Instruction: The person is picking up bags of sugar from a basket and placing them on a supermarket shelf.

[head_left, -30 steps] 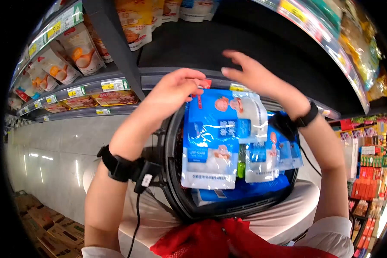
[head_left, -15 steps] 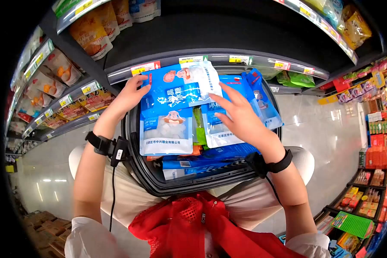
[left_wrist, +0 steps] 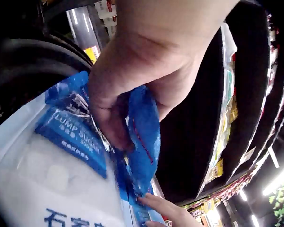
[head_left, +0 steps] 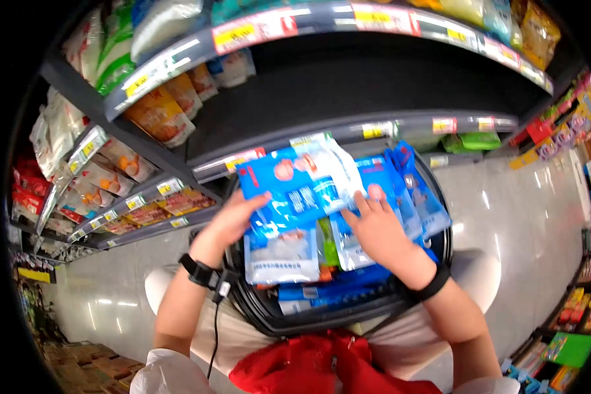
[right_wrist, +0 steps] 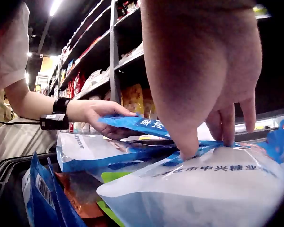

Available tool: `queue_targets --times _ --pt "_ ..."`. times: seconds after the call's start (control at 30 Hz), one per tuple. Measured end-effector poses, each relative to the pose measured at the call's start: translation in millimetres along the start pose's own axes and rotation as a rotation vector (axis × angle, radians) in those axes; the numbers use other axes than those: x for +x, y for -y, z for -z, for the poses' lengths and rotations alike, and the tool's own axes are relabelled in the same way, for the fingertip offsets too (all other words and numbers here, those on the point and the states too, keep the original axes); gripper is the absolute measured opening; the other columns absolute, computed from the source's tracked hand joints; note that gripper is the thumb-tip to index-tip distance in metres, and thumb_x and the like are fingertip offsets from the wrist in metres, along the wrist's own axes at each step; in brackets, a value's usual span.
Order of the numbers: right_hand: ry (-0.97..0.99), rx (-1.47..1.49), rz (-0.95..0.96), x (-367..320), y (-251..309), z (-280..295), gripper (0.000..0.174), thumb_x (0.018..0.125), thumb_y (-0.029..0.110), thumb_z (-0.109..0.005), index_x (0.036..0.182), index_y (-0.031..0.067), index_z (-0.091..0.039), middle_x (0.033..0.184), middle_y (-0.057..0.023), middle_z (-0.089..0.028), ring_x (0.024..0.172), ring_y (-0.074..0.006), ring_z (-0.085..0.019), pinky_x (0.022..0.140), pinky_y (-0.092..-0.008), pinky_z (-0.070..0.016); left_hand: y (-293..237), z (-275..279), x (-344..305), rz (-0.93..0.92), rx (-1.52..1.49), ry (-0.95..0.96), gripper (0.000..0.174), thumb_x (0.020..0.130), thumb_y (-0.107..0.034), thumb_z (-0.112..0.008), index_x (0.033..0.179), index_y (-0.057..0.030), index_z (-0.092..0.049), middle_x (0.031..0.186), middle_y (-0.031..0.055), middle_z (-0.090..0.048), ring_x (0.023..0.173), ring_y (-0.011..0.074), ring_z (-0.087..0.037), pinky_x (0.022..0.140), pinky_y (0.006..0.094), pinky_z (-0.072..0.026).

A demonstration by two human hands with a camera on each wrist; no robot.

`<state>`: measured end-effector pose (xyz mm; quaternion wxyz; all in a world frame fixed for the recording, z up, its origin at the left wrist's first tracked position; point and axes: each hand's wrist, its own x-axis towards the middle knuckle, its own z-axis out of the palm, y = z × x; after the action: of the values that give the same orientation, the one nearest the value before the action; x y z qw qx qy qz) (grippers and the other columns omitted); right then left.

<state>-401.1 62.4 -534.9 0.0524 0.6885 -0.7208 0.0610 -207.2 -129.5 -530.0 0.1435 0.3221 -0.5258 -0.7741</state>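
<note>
A blue-and-white bag of lump sugar (head_left: 302,187) lies tilted on top of other bags in a black basket (head_left: 262,318). My left hand (head_left: 226,220) grips its left edge, with the thumb on top and the fingers underneath. In the left wrist view, the blue end of the bag (left_wrist: 144,137) bends up between thumb and fingers. My right hand (head_left: 381,230) reaches down with extended fingers at the right end of that bag. Those fingertips touch the neighbouring sugar bag (right_wrist: 203,184) in the right wrist view. Another sugar bag (head_left: 282,256) lies partly under the gripped one.
The basket stands between the person's knees, right against a dark shelf (head_left: 295,98) with price tags along its edge. Yellow pouches (head_left: 161,118) stand on the shelf's left part. Below it at right lies a green packet (head_left: 473,141). Stacked cartons (head_left: 88,364) are at lower left.
My right hand has come down from in front of the shelf onto the bags. My left hand has taken hold of the top sugar bag's left edge, and the bag now sits more slanted.
</note>
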Motion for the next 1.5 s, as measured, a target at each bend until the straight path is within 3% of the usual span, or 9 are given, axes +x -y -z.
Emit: queue_targets --times 0.27,0.37,0.43,0.57,0.87,1.1,1.27,1.33,1.5 --pt "-0.031 0.530 -0.124 20.2 -23.3 25.1 0.035 0.070 0.008 -0.061 0.104 0.0036 -0.053 0.116 -0.0189 -0.045 0.100 -0.0339 -0.047 0.085 -0.0409 -0.0390 -16.8 -14.8 -10.8 -0.344 0.482 0.000 0.032 0.082 -0.011 -0.055 0.109 0.0018 -0.044 0.099 0.0066 -0.056 0.088 0.0116 -0.052 0.079 0.0277 -0.0445" --pt "-0.464 0.435 -0.203 23.0 -15.1 52.0 0.064 0.062 0.007 -0.070 0.118 0.0031 -0.038 0.128 -0.0173 -0.032 0.116 -0.0358 -0.033 0.090 -0.0403 -0.0349 -28.0 -19.0 -26.6 -0.306 0.518 0.006 0.029 0.078 -0.005 -0.055 0.106 0.0003 -0.048 0.095 0.0087 -0.059 0.082 0.0176 -0.058 0.073 0.0305 -0.0474" --pt "-0.457 0.344 -0.164 22.8 -10.8 54.0 0.073 0.056 0.009 -0.072 0.119 0.0045 -0.038 0.128 -0.0159 -0.032 0.118 -0.0352 -0.031 0.096 -0.0445 -0.0285 -36.8 -20.0 -36.7 -0.801 1.095 0.185 0.028 0.071 -0.002 -0.059 0.099 -0.0051 -0.055 0.098 0.0057 -0.061 0.082 0.0210 -0.060 0.069 0.0308 -0.0497" --pt "-0.234 0.264 0.087 15.9 -2.9 41.0 0.077 0.049 0.010 -0.072 0.119 0.0053 -0.040 0.118 -0.0110 -0.045 0.116 -0.0302 -0.037 0.099 -0.0479 -0.0220 -43.7 -20.8 -46.3 -1.282 1.305 0.084 0.022 0.065 -0.009 -0.064 0.087 -0.0127 -0.062 0.099 0.0000 -0.061 0.085 0.0172 -0.060 0.070 0.0274 -0.0504" --pt "-0.240 0.651 0.041 20.0 22.1 12.2 0.061 0.054 -0.010 -0.052 0.113 0.0050 -0.047 0.111 -0.0135 -0.052 0.101 -0.0287 -0.050 0.084 -0.0356 -0.0430 -52.0 -14.2 -54.8 -1.504 1.296 -0.123 0.024 0.064 -0.002 -0.063 0.086 -0.0088 -0.059 0.092 0.0054 -0.062 0.087 0.0229 -0.059 0.074 0.0334 -0.0484" --pt "-0.245 1.192 -0.502 30.0 8.3 15.4 0.016 0.085 0.010 -0.048 0.091 0.0010 -0.059 0.083 -0.0096 -0.061 0.071 -0.0167 -0.056 0.067 -0.0247 -0.0434 -47.5 -14.5 -41.2 -1.048 0.791 -0.576 0.066 0.071 -0.005 -0.061 0.127 -0.0065 -0.025 0.128 0.0152 -0.031 0.118 0.0282 -0.033 0.096 0.0388 -0.0299" --pt "-0.242 1.575 -0.657 20.2 12.9 6.1 0.024 0.090 0.019 -0.043 0.098 0.0009 -0.056 0.096 -0.0040 -0.059 0.085 -0.0088 -0.054 0.077 -0.0229 -0.0407 -11.6 -20.6 -28.8 -0.439 0.262 -0.024 0.056 0.086 -0.026 -0.051 0.130 -0.0048 -0.022 0.121 0.0100 -0.042 0.105 0.0180 -0.046 0.085 0.0331 -0.0398" --pt "-0.174 1.821 -0.795 15.8 24.7 19.0 0.023 0.089 0.019 -0.044 0.097 0.0026 -0.058 0.088 -0.0018 -0.059 0.077 -0.0081 -0.054 0.068 -0.0223 -0.0422 -9.3 -29.7 -35.2 0.155 -0.193 0.149 0.052 0.085 -0.024 -0.052 0.127 -0.0053 -0.028 0.120 0.0100 -0.043 0.104 0.0156 -0.046 0.084 0.0315 -0.0407" --pt "-0.018 1.864 -0.768 12.4 22.0 13.2 0.026 0.088 0.023 -0.047 0.100 0.0012 -0.056 0.090 -0.0035 -0.059 0.080 -0.0074 -0.054 0.068 -0.0222 -0.0433 -12.5 -41.3 -43.6 -0.031 0.161 0.210 0.040 0.080 -0.012 -0.058 0.117 -0.0045 -0.043 0.108 0.0043 -0.052 0.097 0.0114 -0.049 0.081 0.0269 -0.0419"
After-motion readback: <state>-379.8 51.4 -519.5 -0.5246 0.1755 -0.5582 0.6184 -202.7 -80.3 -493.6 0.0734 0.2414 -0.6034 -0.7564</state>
